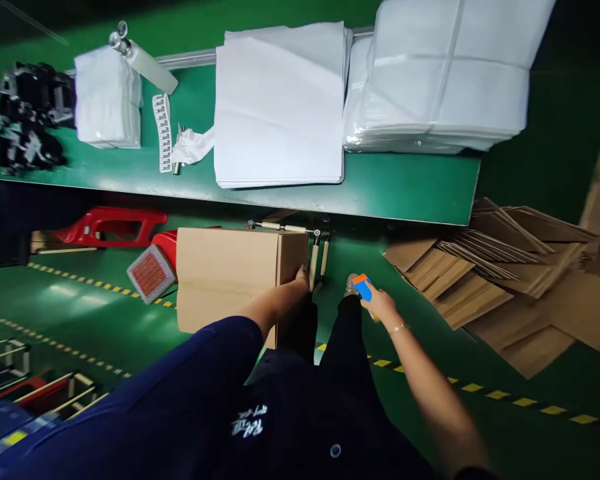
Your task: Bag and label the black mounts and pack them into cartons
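Note:
My left hand rests on the right-hand edge of a closed cardboard box that stands on the green floor under the table edge; its fingers curl over the box corner. My right hand is closed around a blue and orange tool, held out over the floor beside my right leg. A bracelet shows on that wrist.
A green table carries a stack of white sheets, wrapped white bundles, a smaller white stack and black parts. Flattened cartons lie on the floor at right. A red stool lies at left.

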A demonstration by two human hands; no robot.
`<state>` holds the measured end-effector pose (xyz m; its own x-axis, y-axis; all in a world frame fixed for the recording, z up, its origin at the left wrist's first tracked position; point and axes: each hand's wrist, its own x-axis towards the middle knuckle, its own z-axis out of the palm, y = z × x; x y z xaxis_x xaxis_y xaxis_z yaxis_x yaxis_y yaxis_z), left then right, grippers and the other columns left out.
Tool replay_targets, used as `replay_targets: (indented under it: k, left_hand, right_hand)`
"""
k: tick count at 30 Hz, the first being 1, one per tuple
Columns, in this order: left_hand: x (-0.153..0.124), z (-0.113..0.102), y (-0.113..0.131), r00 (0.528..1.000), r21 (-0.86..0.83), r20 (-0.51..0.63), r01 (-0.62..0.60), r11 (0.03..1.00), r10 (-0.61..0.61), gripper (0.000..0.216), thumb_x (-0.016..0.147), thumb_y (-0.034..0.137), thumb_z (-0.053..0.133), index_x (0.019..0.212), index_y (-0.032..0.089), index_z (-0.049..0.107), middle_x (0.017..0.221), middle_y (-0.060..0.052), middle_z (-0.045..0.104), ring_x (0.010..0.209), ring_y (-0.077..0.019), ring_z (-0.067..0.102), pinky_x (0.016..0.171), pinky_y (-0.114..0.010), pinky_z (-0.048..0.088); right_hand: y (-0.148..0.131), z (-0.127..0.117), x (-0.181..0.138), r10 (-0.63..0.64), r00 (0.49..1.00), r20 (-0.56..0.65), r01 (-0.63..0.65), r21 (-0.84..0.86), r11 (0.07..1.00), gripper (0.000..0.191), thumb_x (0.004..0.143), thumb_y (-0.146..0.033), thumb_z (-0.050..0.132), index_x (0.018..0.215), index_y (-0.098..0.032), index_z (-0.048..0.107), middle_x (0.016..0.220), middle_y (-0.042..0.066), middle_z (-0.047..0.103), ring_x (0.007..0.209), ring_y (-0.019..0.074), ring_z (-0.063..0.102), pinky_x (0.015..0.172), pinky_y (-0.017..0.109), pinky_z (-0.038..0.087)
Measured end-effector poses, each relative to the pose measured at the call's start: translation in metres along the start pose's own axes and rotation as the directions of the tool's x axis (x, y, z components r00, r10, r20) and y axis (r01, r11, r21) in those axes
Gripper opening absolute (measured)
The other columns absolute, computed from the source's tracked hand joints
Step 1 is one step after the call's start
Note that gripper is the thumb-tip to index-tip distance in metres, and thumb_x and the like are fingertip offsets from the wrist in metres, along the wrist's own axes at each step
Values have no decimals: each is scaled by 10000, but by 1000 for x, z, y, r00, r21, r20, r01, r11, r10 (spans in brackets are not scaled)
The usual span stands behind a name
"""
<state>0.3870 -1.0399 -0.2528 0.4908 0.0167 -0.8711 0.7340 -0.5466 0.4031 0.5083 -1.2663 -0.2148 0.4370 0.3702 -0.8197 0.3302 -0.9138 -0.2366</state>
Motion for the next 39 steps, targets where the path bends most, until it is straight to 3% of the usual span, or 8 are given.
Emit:
replay_targets:
  k: [3,7,11,15,22,25,32,39]
  left_hand:
    - [-14,-14,27,994,-65,-84,-72,995,66,721,833,703,410,1238,152,638,1285,-204,620,1347,-419,428,1167,-585,220]
    - [-67,-36,52,963,-276,-58,-269,923,263,722,939,665,214,1158,145,664,1110,-134,712,1055,-255,657,919,-368,513]
    - [-130,-51,47,912,-623,-26,-335,707,409,427,862,531,559,924,141,719,843,-81,732,722,-161,662,660,-263,517]
    - [-163,-71,28,934,-577,-104,-336,744,342,119,760,227,660,699,126,676,648,-36,672,549,-100,583,580,-226,479]
    - [-115,-193,-3,894,-326,-379,-372,869,240,134,749,114,635,624,141,595,562,-2,586,570,-108,559,625,-238,465]
    - [-84,-224,-16,894,-192,-394,-308,932,214,138,726,151,689,622,144,598,613,-27,622,647,-155,603,671,-270,477]
    - [-73,-200,-29,856,139,-468,-173,975,219,296,850,320,622,1098,160,646,1186,-141,680,1207,-298,565,1022,-416,402]
    - [-92,-168,-37,810,428,-495,-88,899,315,465,1002,335,265,1024,119,677,1163,-158,689,1153,-272,602,1169,-490,196]
  right_hand:
    - [9,13,-62,-57,978,-200,77,95,992,680,876,-390,608,1499,-236,386,1023,90,666,872,215,664,713,272,498]
    - [-42,53,-137,-65,842,-536,148,114,982,674,894,-436,544,1494,-174,384,1045,118,606,899,238,627,754,310,516]
    - [-107,83,-175,-91,691,-717,174,43,984,593,891,-454,531,1413,-175,494,972,104,578,824,220,612,708,304,520]
    - [-158,93,-204,-110,589,-800,159,-19,987,592,886,-485,519,1407,-203,511,903,77,561,721,197,593,585,270,489]
    - [-211,113,-265,102,759,-643,-8,148,989,626,899,-496,474,1485,-278,425,791,42,557,602,191,571,495,267,427]
    - [-220,122,-262,148,818,-556,0,257,966,629,887,-474,506,1482,-287,427,825,44,593,656,200,617,529,263,451]
    - [-236,114,-242,198,854,-481,-21,349,937,650,865,-429,552,1487,-304,413,897,42,619,775,210,659,618,267,483]
    - [-227,147,-281,202,852,-483,-89,246,965,661,865,-442,557,1495,-312,401,981,75,628,746,219,642,616,290,495]
